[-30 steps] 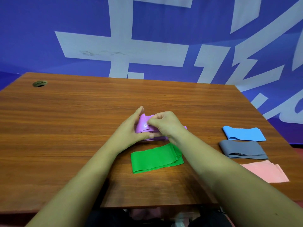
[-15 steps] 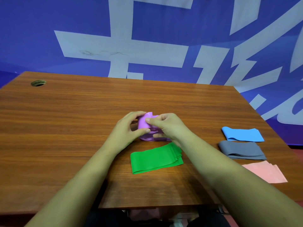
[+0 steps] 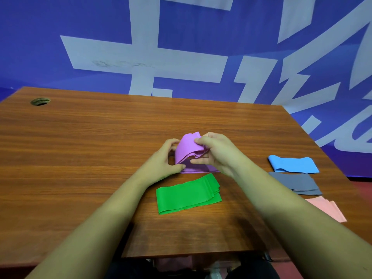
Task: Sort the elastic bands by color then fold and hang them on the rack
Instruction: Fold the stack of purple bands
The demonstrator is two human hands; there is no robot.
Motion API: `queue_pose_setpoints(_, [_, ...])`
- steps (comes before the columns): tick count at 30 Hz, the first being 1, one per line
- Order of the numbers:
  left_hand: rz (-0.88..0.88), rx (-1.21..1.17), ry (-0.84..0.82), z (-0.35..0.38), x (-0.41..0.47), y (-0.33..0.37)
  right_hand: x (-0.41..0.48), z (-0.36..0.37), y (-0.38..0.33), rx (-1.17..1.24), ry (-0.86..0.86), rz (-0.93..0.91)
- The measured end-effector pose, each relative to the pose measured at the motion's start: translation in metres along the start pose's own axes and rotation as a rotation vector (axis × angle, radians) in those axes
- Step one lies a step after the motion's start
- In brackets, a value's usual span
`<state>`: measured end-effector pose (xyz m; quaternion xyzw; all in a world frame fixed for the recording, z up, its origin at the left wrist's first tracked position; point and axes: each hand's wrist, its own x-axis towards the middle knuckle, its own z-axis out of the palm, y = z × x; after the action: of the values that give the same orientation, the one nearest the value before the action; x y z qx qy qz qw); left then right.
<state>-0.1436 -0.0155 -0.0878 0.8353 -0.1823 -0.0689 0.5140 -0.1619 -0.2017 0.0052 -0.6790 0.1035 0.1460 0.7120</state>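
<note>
A purple elastic band [image 3: 188,152] is bunched into a layered fold at the middle of the wooden table [image 3: 80,148]. My left hand [image 3: 163,164] grips its left side low down, thumb pressing the bottom edge. My right hand [image 3: 217,152] pinches the upper layers from the right. A folded green band [image 3: 188,195] lies flat just in front of them. At the right edge lie a folded blue band [image 3: 292,164], a grey band [image 3: 296,183] and a pink band [image 3: 327,208], one in front of the other. No rack is in view.
A round cable hole [image 3: 40,101] sits in the table's far left corner. A blue wall banner with large white characters [image 3: 181,57] stands right behind the table. The table's near edge has a step at the centre, above my lap.
The purple band has been lifted into a taller fold. My left hand has closed round its left side and my right hand now pinches the top layers.
</note>
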Motion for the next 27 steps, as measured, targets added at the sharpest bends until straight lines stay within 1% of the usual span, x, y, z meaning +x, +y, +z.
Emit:
queue_pose_setpoints(4, [0.042, 0.042, -0.003, 0.001, 0.006, -0.001, 0.006, -0.017, 0.001, -0.042, 0.083, -0.04])
queue_pose_setpoints(9, [0.098, 0.081, 0.011, -0.004, 0.008, 0.001, 0.015, -0.038, 0.013, -0.148, 0.194, -0.026])
queue_pose_setpoints(14, [0.092, 0.188, -0.052, -0.003, 0.009, -0.002, 0.02, -0.043, 0.027, -0.248, 0.265, 0.019])
queue_pose_setpoints(16, [0.081, 0.218, -0.047, -0.003, 0.008, -0.003, 0.022, -0.044, 0.03, -0.278, 0.296, 0.033])
queue_pose_setpoints(18, [0.087, 0.207, -0.029, -0.002, 0.007, -0.003, 0.022, -0.044, 0.029, -0.3, 0.291, 0.046])
queue_pose_setpoints(22, [0.166, 0.191, 0.008, -0.004, 0.009, 0.001, 0.02, -0.048, 0.026, -0.363, 0.349, -0.013])
queue_pose_setpoints(25, [0.17, 0.186, -0.05, -0.009, 0.011, 0.0, 0.019, -0.049, 0.034, -0.374, 0.361, 0.001])
queue_pose_setpoints(27, [0.17, 0.245, -0.088, -0.011, 0.01, -0.005, 0.022, -0.048, 0.043, -0.435, 0.37, 0.026])
